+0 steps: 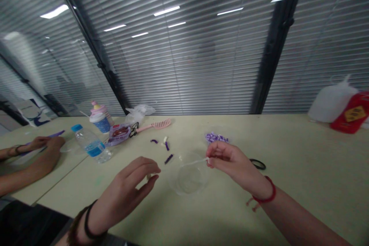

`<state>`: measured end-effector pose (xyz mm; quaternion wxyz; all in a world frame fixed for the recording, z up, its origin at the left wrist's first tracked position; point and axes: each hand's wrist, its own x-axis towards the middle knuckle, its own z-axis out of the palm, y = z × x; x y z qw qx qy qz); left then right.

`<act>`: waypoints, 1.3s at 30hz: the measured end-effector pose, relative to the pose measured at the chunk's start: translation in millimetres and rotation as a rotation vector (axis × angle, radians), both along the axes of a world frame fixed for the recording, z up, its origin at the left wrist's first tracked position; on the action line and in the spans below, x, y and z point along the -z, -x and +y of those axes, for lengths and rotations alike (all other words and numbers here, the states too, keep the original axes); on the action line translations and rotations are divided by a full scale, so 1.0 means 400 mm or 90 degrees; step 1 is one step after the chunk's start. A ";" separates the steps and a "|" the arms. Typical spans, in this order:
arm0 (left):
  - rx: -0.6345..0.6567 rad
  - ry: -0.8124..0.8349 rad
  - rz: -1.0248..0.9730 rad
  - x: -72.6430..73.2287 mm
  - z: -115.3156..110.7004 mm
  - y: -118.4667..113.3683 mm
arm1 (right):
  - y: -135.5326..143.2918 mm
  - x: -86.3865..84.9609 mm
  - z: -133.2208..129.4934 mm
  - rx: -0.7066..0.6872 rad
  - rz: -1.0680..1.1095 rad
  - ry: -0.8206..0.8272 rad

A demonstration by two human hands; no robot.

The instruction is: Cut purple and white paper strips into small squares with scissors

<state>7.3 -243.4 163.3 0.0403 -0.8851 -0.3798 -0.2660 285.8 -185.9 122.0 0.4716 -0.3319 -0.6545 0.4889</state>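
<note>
My right hand [226, 163] pinches one end of a thin white strip [196, 161] between thumb and fingertips. The strip stretches leftward above a clear round plastic bowl [188, 180] on the table. To the left of the bowl is my left hand [134, 184], its fingers curled toward the thumb around a small pale piece [148, 177], mostly hidden. Beyond the bowl lie short dark purple pieces [168, 158] and small white bits [165, 139]. Many light purple pieces [216, 137] sit in a clear container behind my right hand.
A black ring-shaped band [257, 164] lies by my right wrist. Leftward are a pink hairbrush [161, 123], scissors [133, 130], a purple packet [118, 133], a water bottle [92, 144] and a cup [100, 122]. Another person's hands [53, 144] rest far left. A red container [353, 113] stands right.
</note>
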 end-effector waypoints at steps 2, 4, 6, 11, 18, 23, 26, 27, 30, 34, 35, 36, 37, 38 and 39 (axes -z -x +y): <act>0.042 -0.062 0.027 -0.010 -0.024 0.020 | -0.010 -0.016 -0.020 0.011 -0.025 -0.093; 0.075 -0.115 0.043 -0.018 -0.051 0.037 | -0.020 -0.035 -0.042 0.030 -0.070 -0.259; 0.081 -0.151 0.038 -0.020 -0.079 0.048 | -0.028 -0.053 -0.061 0.041 -0.135 -0.465; 0.010 -0.211 0.016 0.003 -0.133 0.062 | -0.040 -0.075 -0.080 0.057 -0.294 -0.700; -0.053 -0.190 0.013 0.030 -0.160 0.125 | -0.040 -0.052 -0.064 0.060 -0.406 -0.785; -0.113 -0.149 0.001 0.037 -0.198 0.167 | -0.035 -0.047 -0.047 0.024 -0.477 -0.803; -0.139 -0.123 -0.018 0.033 -0.236 0.185 | -0.036 -0.043 -0.041 0.021 -0.476 -0.800; -0.146 -0.109 -0.027 0.030 -0.249 0.191 | -0.037 -0.041 -0.041 0.020 -0.474 -0.795; -0.169 -0.093 -0.051 0.015 -0.275 0.205 | -0.035 -0.039 -0.046 0.009 -0.467 -0.785; -0.178 -0.072 -0.056 -0.021 -0.249 0.154 | -0.001 -0.067 -0.070 -0.044 -0.448 -0.794; -0.162 -0.037 -0.060 -0.029 -0.230 0.122 | 0.015 -0.081 -0.079 -0.068 -0.448 -0.807; -0.159 0.025 -0.087 -0.034 -0.208 0.086 | 0.032 -0.096 -0.088 -0.091 -0.449 -0.822; -0.134 0.105 -0.100 -0.035 -0.184 0.046 | 0.050 -0.111 -0.098 -0.115 -0.444 -0.839; -0.077 0.182 -0.086 -0.031 -0.161 0.005 | 0.067 -0.123 -0.108 -0.135 -0.446 -0.850; -0.014 0.233 -0.072 -0.023 -0.140 -0.033 | 0.082 -0.132 -0.117 -0.153 -0.444 -0.856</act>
